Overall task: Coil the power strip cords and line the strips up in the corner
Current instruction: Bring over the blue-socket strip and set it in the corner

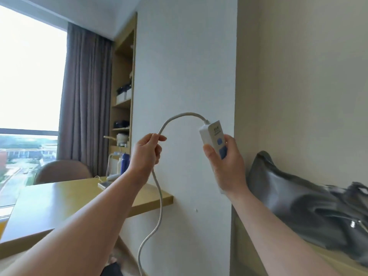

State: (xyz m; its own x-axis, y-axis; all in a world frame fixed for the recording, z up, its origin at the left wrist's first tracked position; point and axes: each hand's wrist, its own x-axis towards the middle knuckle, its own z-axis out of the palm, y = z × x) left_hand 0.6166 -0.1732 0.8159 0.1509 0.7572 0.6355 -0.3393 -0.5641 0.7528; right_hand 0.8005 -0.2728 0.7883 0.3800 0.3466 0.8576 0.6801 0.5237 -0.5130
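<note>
There are two bare hands, the left hand point(146, 154) and the right hand point(227, 168). One power strip point(214, 137) is up, with one cord point(159, 206). One desk point(49, 200), one chair point(61, 171), one curtain point(85, 100), one grey bag point(302, 202), and one blue bottle point(125, 163) are visible.

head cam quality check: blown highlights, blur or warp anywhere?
Head view: the window is blown out to near white; the hands and the power strip are evenly lit and sharp enough; the grey bag at the right edge looks smeared; wide-angle stretch shows in the forearms and the desk towards the bottom.
</note>
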